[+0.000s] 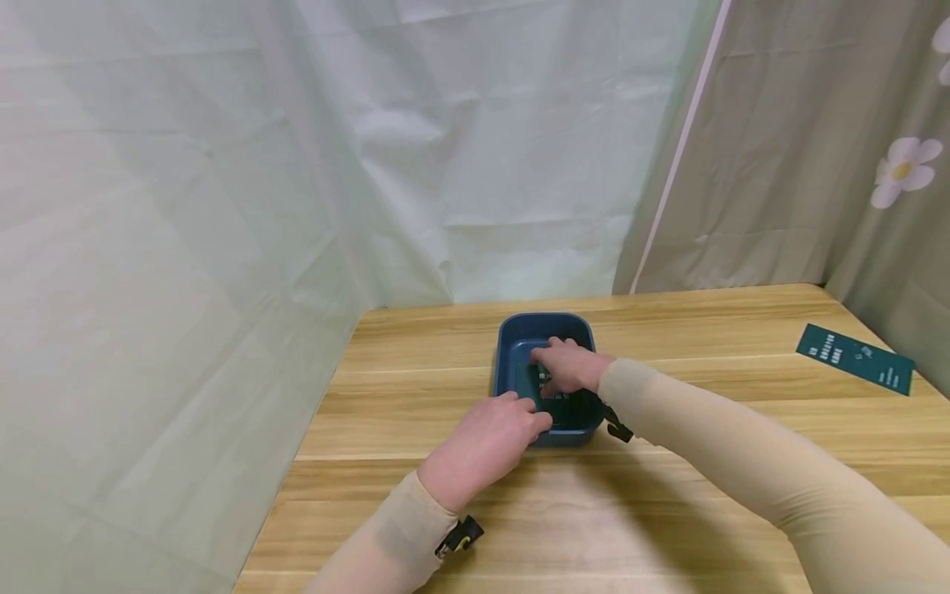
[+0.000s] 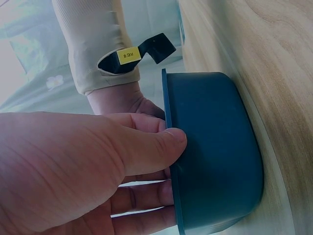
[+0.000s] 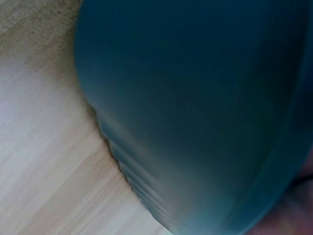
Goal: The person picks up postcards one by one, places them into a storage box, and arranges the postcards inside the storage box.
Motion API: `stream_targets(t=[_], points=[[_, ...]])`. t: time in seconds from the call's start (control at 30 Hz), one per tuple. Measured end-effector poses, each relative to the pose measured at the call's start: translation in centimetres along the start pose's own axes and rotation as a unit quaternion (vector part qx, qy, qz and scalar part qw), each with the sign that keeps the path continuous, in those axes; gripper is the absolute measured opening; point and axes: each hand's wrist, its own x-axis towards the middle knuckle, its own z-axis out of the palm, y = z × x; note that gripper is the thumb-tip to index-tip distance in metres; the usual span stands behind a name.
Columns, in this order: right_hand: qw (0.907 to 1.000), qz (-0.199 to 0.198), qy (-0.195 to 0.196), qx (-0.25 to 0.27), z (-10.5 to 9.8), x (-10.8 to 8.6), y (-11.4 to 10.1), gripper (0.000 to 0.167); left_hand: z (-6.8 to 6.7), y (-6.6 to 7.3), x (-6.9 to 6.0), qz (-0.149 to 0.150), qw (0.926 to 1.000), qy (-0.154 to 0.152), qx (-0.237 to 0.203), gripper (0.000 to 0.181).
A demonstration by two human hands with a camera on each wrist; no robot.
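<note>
A dark blue rectangular bin (image 1: 508,363) stands on the wooden table. My left hand (image 1: 486,441) grips its near rim, with the thumb (image 2: 168,144) against the outer wall and the other fingers behind the rim. Inside the bin is my right hand (image 1: 570,365), thumb and index finger spread apart over a dark green card (image 1: 557,408) with white print. Part of that card is hidden beneath the hand. The right wrist view is mostly filled by the bin's outer wall (image 3: 186,98), and only a blurred bit of the hand shows at its edge.
Another dark green card (image 1: 856,357) with white print lies at the table's right side. The wooden table (image 1: 416,388) ends at pale curtains (image 1: 519,165) behind and to the left. A grey flowered curtain (image 1: 772,165) hangs at the back right.
</note>
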Motion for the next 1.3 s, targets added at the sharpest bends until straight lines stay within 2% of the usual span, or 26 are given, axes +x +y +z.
stream_targets(t=[0.27, 0.37, 0.5, 0.93, 1.3], points=[[0.9998, 0.015, 0.001, 0.012, 0.6, 1.1, 0.5, 0.059, 0.1, 0.0, 0.0, 0.003, 0.9998, 0.013, 0.012, 0.014], [0.9998, 0.018, 0.004, 0.009, 0.7, 1.1, 0.3, 0.058, 0.0, 0.1, -0.1, 0.006, 0.9998, 0.017, 0.013, 0.014], [0.9998, 0.016, 0.012, 0.0, 0.2, 0.2, -0.4, 0.056, 0.0, 0.1, -0.1, 0.008, 0.9997, 0.021, 0.013, 0.013], [0.9997, 0.022, 0.01, 0.005, 0.2, 0.2, -0.5, 0.052, 0.1, 0.0, -0.1, 0.014, 0.9994, 0.03, 0.012, 0.013], [0.9997, -0.001, 0.006, -0.022, 0.1, 0.2, 0.2, 0.057, 0.1, 0.0, -0.1, 0.009, 0.9996, 0.022, 0.013, 0.015]])
